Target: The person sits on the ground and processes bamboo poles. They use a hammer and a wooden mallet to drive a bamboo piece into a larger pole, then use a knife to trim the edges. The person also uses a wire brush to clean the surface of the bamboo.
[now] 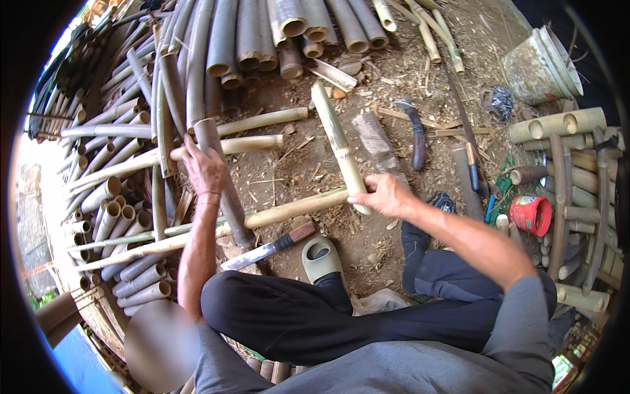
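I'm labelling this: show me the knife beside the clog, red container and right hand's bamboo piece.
Knife [268,249], head view: blade.
Red container [524,215], head view: outer wall.
Bamboo piece [338,142], head view: mid-length.

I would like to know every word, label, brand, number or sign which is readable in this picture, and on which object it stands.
No text is readable.
Red tub: pale marks, too small and blurred to read.
Pale bamboo piece in the right hand: no lettering visible.
White bucket: stained, nothing legible.
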{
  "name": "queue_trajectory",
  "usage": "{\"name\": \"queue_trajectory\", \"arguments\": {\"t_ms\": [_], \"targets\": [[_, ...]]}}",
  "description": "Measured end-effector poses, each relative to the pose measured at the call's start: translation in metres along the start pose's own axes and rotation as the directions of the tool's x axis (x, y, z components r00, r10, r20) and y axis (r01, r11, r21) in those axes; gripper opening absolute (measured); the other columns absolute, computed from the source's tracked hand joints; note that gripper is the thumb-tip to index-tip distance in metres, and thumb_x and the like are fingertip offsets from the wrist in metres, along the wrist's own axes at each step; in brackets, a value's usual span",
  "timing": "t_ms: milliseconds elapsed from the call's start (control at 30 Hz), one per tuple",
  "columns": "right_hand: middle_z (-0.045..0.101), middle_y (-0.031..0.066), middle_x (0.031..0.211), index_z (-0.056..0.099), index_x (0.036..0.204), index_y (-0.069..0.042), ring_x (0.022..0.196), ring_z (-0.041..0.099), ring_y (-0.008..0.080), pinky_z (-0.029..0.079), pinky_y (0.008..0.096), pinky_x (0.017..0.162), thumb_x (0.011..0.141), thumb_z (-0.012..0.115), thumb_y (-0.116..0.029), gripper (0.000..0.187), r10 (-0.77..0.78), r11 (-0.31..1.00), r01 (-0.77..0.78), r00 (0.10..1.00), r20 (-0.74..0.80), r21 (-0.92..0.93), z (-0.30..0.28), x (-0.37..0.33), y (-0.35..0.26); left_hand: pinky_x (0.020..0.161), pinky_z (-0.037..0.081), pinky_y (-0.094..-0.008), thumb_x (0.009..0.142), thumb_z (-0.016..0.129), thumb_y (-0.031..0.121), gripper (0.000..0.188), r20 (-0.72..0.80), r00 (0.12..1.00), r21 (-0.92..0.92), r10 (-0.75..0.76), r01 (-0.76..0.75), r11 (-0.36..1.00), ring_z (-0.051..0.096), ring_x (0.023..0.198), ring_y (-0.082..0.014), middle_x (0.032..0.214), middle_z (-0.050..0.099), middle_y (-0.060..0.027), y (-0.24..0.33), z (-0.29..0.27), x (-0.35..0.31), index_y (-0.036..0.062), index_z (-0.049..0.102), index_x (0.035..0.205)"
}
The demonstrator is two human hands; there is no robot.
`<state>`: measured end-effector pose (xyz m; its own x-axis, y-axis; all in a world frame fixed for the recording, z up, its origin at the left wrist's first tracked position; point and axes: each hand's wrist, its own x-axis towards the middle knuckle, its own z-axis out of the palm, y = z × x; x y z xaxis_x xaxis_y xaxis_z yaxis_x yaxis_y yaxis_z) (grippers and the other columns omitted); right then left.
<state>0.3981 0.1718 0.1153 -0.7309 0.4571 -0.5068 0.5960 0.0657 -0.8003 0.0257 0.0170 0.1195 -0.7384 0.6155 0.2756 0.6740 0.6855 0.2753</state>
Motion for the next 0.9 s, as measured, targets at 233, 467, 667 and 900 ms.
{"name": "queue_trajectory", "arguments": {"t_ms": [233, 467, 667, 900], "targets": [[0.068, 0.0133, 0.081, 0.066, 0.097, 0.002, 0.067, 0.065, 0.0232, 0.056, 0.0392, 0.07, 0.079, 0.079, -0.054, 0.061, -0.068, 0.933, 0.07, 0.998, 0.018, -0.354, -0.089, -0.031, -0.065, 0.095, 0.055, -0.0416, 0.099, 0.054, 0.053, 0.062, 0.737, 0.614, -0.647, 0.283, 0.518, 0.56, 0.061, 0.113, -0.0242, 0.121, 0.06, -0.0151, 0.229, -0.027, -0.018, 0.0009, 0.049, 0.133], [0.057, 0.0282, 0.114, 0.043, 0.135, 0.013, 0.105, 0.059, 0.0343, 0.053, 0.0489, 0.089, 0.089, 0.051, -0.075, 0.1, -0.199, 0.864, 0.144, 0.978, -0.066, -0.482, -0.066, -0.027, 0.059, 0.057, 0.059, -0.0312, 0.089, 0.074, 0.044, 0.067, 0.624, 0.769, -0.745, 0.137, 0.533, 0.4, 0.065, 0.068, -0.0159, 0.089, 0.063, -0.0111, 0.252, 0.022, -0.073, -0.0047, 0.047, 0.126], [0.044, 0.0254, 0.129, 0.025, 0.147, 0.013, 0.109, 0.05, 0.0381, 0.05, 0.0418, 0.09, 0.075, 0.08, -0.044, 0.106, -0.049, 0.861, -0.189, 0.893, -0.448, -0.472, 0.004, 0.003, 0.147, 0.064, 0.055, -0.0264, 0.09, 0.078, 0.026, 0.057, 0.633, 0.76, -0.731, 0.145, 0.527, 0.433, 0.062, 0.075, -0.0101, 0.089, 0.063, -0.0038, 0.216, 0.044, -0.146, 0.0011, 0.048, 0.131], [0.05, 0.0175, 0.126, 0.043, 0.141, 0.006, 0.108, 0.054, 0.0312, 0.05, 0.0412, 0.089, 0.08, 0.08, -0.023, 0.077, -0.427, 0.642, -0.105, 0.774, -0.467, -0.76, -0.058, -0.034, 0.116, 0.074, 0.054, -0.0297, 0.099, 0.064, 0.035, 0.048, 0.776, 0.554, -0.624, 0.301, 0.742, 0.244, 0.058, 0.078, -0.0104, 0.095, 0.062, -0.0025, 0.23, 0.008, -0.163, 0.0035, 0.049, 0.132]]}}
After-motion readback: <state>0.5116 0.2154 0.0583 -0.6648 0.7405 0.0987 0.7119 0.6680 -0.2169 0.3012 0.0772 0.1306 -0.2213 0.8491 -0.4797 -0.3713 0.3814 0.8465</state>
